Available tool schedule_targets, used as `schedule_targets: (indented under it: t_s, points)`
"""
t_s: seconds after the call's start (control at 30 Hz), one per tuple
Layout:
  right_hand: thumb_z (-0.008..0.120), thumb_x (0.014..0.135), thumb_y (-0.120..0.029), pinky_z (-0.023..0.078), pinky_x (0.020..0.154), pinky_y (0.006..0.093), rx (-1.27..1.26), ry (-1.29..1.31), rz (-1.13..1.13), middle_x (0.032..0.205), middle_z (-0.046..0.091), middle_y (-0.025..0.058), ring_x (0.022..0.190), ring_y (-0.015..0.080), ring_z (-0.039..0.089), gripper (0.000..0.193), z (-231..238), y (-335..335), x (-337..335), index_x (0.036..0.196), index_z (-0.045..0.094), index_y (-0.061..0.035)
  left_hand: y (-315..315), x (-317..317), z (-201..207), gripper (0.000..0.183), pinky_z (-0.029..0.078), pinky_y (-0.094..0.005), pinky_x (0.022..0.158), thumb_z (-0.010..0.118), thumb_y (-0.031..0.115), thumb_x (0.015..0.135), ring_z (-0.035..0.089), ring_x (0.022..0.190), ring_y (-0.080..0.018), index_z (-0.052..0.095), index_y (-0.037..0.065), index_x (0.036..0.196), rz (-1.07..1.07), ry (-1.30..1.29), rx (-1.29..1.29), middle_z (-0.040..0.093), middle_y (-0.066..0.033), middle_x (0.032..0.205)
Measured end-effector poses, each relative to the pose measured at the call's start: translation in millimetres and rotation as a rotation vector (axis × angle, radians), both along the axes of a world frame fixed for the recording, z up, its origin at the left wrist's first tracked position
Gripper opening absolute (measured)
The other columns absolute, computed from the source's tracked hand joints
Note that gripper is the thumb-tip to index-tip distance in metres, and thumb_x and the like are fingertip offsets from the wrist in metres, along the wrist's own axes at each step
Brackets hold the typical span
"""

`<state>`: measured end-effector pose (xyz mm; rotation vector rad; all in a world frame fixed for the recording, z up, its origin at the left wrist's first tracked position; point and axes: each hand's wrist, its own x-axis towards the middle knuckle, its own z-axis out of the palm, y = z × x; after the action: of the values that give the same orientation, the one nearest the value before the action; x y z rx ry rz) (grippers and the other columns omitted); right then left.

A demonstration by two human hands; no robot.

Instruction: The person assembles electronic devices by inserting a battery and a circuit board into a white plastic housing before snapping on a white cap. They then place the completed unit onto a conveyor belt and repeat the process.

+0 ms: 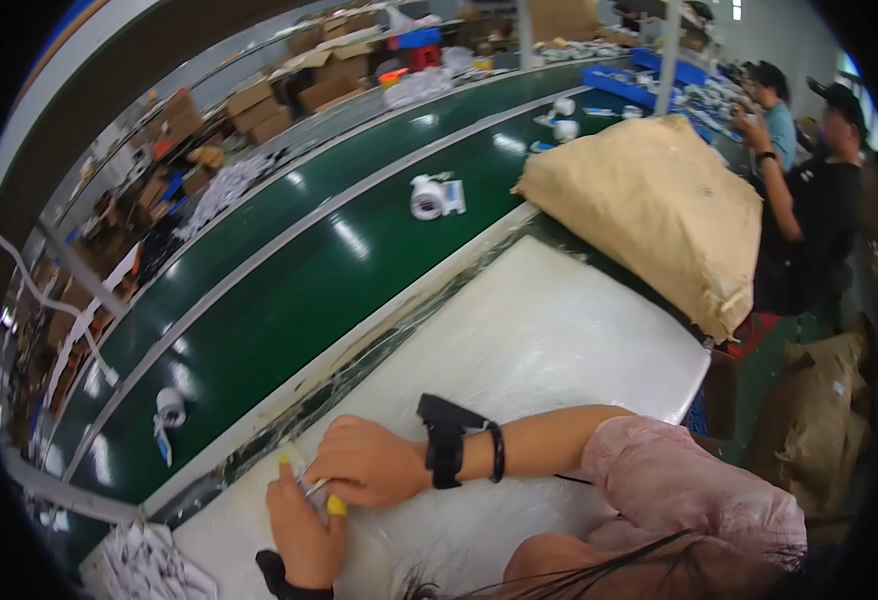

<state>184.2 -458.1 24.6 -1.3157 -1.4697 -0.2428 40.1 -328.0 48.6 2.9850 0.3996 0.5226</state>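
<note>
My two hands meet low over the white, plastic-covered tabletop [519, 330], near the conveyor's edge. My left hand [304, 525] curls upward, with yellow coverings on two of its fingertips. Fingers of my right hand [374, 465] reach in between them and are pinched together. A small, thin, pale thing [311, 487] shows where the hands meet; what it is cannot be made out. Around my right wrist are a black strap [446, 445] and a thin black band. Another black band [277, 575] circles my left wrist.
Beyond the table runs a green conveyor [309, 290] carrying white rolls with blue-and-white packets [427, 198]. A big brown paper-wrapped bundle [659, 210] lies at the table's far right. Crumpled white material [154, 565] sits at lower left. Two people [824, 220] stand at right.
</note>
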Motion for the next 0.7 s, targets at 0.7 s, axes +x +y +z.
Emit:
schedule_targets:
  t_s: [0.7]
  points:
    - [0.067,0.084,-0.014,0.041,0.085,0.0389,-0.352,-0.083,0.232,0.071,0.057,0.0033,0.074,0.0245,0.056,0.023,19.7,-4.3,-3.7,0.105,0.066,-0.0075,25.5,9.1,-5.5,0.051,0.049,-0.0433,0.073,0.060,0.004,0.083,0.062,0.088,-0.0440,0.037,0.005,0.128,-0.083,-0.196,-0.870,0.062,-0.0241,0.097]
